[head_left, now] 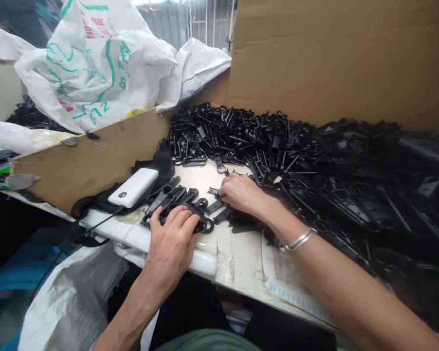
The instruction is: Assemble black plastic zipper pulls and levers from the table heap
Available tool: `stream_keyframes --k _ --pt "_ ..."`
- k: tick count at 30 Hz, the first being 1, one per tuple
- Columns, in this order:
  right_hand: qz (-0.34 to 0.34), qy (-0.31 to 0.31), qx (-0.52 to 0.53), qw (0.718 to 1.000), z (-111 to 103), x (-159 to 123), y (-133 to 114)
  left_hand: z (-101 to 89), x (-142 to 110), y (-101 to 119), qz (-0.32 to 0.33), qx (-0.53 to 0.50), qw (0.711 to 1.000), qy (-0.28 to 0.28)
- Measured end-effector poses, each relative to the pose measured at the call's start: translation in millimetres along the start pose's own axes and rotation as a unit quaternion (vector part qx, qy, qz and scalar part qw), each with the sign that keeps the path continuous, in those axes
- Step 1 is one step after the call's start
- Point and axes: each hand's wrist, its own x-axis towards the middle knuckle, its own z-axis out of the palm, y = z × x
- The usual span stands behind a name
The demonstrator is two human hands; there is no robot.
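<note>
While the left hand [175, 231] lies over a small cluster of black plastic parts [168, 197] near the front edge of the tabletop [201, 176], its fingers are spread and curved across them, touching the nearest pieces. The right hand [243, 194] reaches in from the other side, its fingers bent down at a few loose flat pieces [215, 207] just beside that cluster; whether they pinch one, I cannot tell. A metal bangle [300, 240] circles the right wrist.

Behind both hands, a large heap of similar black parts [241, 131] (blurred toward the right) spreads along the cardboard wall [336, 63]. A white power bank [133, 187] with a dark cable [104, 223] rests on black cloth [164, 163], left of the cluster. Beyond the low side board [106, 161] sits a white woven sack [106, 68] with green and red markings.
</note>
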Motion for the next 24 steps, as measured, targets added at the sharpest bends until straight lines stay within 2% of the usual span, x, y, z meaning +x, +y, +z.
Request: stream_keyframes --k 4,7,9,12,14,15,16,18,21,23,24 --pt "0.034 0.090 -0.018 0.995 -15.9 -33.9 16.8 -3.5 -1.5 -2.3 0.013 0.008 1.000 -0.007" --pt "0.060 0.145 -0.019 0.987 -28.8 -73.6 18.1 -7.3 0.8 2.9 0.047 0.022 0.998 0.045" --pt "0.060 0.160 -0.004 0.985 -33.5 -101.9 9.3 -7.0 5.0 14.2 0.098 0.014 0.991 0.088" --pt "0.084 0.165 0.044 0.982 -29.9 -136.7 -9.2 1.5 12.0 40.7 0.204 -0.050 0.973 0.095" --pt "0.114 0.215 0.106 0.964 -20.3 -155.1 -17.5 12.0 14.5 61.1 0.253 -0.106 0.958 0.082" --pt "0.135 0.257 0.148 0.945 -14.0 -163.8 -20.1 17.8 14.9 71.4 0.265 -0.135 0.952 0.076" --pt "0.161 0.302 0.199 0.918 -7.1 -172.5 -21.9 23.5 14.7 81.8 0.268 -0.165 0.946 0.074" --pt "0.222 0.369 0.340 0.836 8.1 -189.7 -25.5 33.4 13.0 103.1 0.244 -0.233 0.938 0.075" --pt "0.281 0.375 0.591 0.657 30.7 -213.3 -33.6 41.1 9.1 135.3 0.147 -0.356 0.923 0.023" --pt "0.295 0.377 0.688 0.545 41.5 -227.4 -38.8 41.3 8.5 154.1 0.095 -0.437 0.893 -0.051" --pt "0.307 0.391 0.707 0.503 44.7 -234.2 -40.2 40.1 10.0 161.8 0.096 -0.466 0.875 -0.094"
